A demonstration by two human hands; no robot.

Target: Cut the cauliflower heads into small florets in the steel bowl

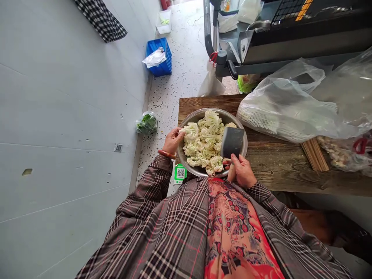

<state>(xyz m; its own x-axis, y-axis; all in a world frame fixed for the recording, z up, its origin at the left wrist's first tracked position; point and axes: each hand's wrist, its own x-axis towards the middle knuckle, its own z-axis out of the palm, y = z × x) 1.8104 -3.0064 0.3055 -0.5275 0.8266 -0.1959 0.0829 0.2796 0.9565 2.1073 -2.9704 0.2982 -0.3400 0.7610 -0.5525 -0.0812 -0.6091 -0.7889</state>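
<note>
A round metal bowl (243, 155) full of pale cauliflower florets (207, 141) stands at the near left end of the wooden table. At the bowl's left rim, my left hand (173, 140) pinches a cauliflower floret (191, 131) between thumb and fingers. My right hand (243, 171), at the lower right rim, is wrapped round the handle of a cleaver (232, 142). Its broad dark blade lies over the right part of the bowl and hides some florets there.
On the wooden table (276, 166), clear plastic bags (290, 104) and a bundle of wooden sticks (315, 155) lie to the right. A dark metal cart (290, 50) stands behind. Bagged greens (147, 123) and a blue crate (165, 58) sit on the floor by the wall.
</note>
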